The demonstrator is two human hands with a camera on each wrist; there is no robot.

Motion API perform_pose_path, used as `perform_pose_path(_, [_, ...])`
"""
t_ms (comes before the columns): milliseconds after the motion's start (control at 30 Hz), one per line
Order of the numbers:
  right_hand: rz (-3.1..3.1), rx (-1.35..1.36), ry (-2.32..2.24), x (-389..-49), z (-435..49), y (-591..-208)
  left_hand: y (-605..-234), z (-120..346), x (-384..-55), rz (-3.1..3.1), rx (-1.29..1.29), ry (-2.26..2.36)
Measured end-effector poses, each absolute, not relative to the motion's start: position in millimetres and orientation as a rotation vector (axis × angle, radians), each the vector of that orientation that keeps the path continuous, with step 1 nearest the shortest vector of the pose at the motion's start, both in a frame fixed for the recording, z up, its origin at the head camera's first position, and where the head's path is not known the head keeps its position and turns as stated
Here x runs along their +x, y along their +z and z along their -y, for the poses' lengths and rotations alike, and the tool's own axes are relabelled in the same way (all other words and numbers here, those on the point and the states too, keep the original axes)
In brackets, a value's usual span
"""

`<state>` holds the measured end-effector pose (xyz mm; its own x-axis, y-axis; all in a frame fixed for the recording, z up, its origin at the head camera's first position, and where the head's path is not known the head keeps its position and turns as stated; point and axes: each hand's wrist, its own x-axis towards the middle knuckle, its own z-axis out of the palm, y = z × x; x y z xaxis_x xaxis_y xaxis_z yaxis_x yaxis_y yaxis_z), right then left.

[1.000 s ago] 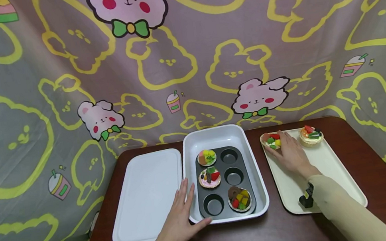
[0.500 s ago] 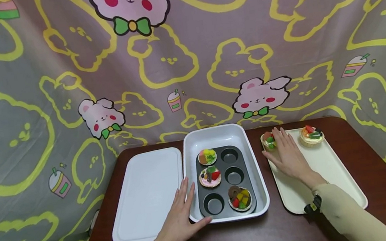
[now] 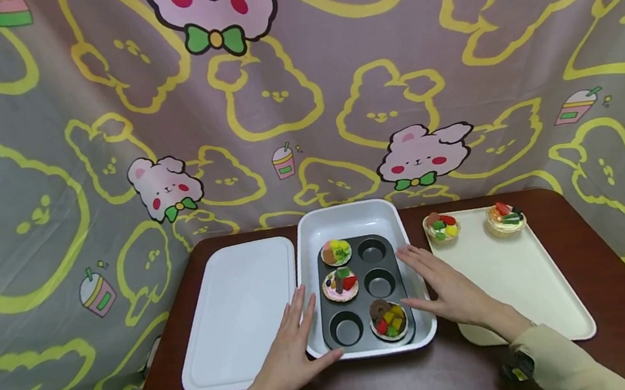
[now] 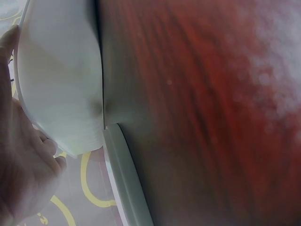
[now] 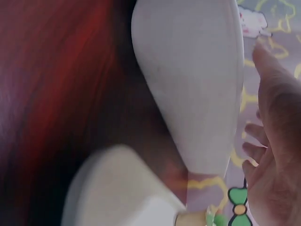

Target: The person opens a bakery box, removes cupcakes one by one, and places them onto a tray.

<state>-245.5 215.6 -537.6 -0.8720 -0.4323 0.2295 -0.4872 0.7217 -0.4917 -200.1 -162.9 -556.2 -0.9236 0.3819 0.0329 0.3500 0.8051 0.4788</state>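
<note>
A white bin (image 3: 367, 353) holds a dark muffin tin (image 3: 365, 318). Fruit tarts fill three of the tin's cups: one with yellow fruit (image 3: 335, 252), one with pink cream (image 3: 340, 284), and one with a chocolate-brown ring (image 3: 388, 319). My left hand (image 3: 293, 361) is at the bin's left front rim with fingers spread and straight. Over the right rim is my right hand (image 3: 447, 292), fingers extended and holding nothing. Both wrist views show the bin's outer wall (image 4: 61, 80) beside the hands; contact with the rim cannot be made out.
Right of the bin lies a cream tray (image 3: 525, 286), with a strawberry-and-kiwi tart (image 3: 442, 228) at its back left corner and another fruit tart (image 3: 505, 219) at its back right. A white lid (image 3: 239, 314) lies left of the bin. Patterned cloth (image 3: 326, 115) hangs behind the brown table (image 3: 383, 385).
My right hand has left the back left tart on the cream tray and moved left to the bin's right rim. That tart stays in place. My left hand keeps its position.
</note>
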Motion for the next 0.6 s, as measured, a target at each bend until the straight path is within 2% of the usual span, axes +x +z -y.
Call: perform_pose_path(600, [2.779,1.148,0.757,-230,-183,-532,-555,163,-200,-2.940,0.628,0.726])
